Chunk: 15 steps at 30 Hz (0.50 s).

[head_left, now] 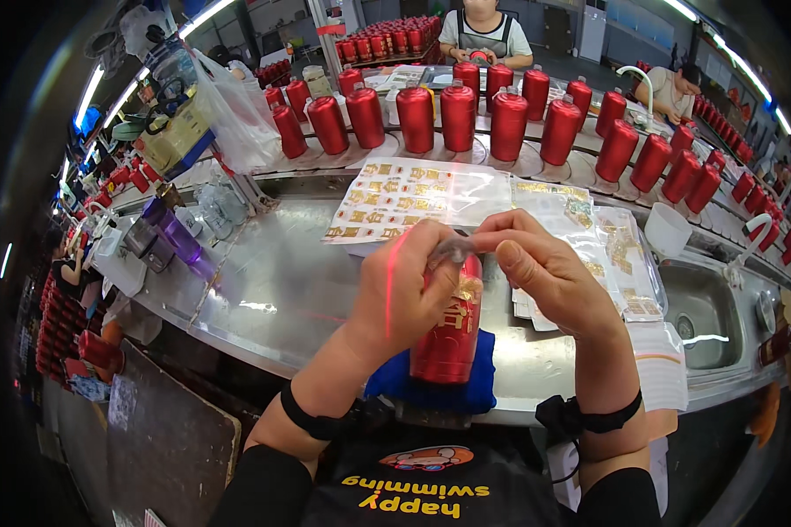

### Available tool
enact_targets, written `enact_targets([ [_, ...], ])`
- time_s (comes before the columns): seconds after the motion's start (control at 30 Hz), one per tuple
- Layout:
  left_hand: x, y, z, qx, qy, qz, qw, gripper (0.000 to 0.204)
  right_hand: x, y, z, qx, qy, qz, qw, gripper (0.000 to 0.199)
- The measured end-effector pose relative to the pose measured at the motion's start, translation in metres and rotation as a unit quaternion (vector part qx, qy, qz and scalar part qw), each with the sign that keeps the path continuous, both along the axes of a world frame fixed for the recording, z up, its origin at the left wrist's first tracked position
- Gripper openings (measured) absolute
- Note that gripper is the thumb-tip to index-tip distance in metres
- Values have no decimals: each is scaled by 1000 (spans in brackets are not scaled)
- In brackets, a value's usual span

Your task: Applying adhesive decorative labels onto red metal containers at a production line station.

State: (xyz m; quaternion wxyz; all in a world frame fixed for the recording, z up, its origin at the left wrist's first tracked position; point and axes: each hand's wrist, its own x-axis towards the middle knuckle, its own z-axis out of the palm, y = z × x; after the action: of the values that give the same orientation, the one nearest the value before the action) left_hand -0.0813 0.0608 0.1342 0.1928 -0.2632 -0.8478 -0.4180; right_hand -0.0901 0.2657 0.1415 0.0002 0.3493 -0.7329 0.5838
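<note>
A red bottle [449, 338] with gold markings lies on a blue cloth [431, 389] at the near edge of the steel counter [281, 281]. My left hand [409, 285] rests over the bottle's upper part and pinches a small clear film piece [455, 249]. My right hand [536, 263] pinches the same film from the right side, fingers closed on it just above the bottle's neck. Sheets of gold stickers [413, 198] lie flat on the counter just beyond my hands.
Rows of red bottles [459, 116] stand on a curved conveyor behind the sticker sheets. A steel sink [703, 312] and white cup [666, 228] are at right. Purple containers [171, 237] sit at left. Other people work across the line and at far left.
</note>
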Motion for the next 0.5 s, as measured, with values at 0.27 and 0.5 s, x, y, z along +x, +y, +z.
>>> enact_targets([
  [0.27, -11, -9, -12, 389, -257, -171, 868, 32, -12, -6, -40, 39, -17, -24, 999, 30],
  [0.5, -3, -27, -25, 375, -300, -162, 862, 25, -2, -2, -45, 10, -118, -8, 993, 18],
])
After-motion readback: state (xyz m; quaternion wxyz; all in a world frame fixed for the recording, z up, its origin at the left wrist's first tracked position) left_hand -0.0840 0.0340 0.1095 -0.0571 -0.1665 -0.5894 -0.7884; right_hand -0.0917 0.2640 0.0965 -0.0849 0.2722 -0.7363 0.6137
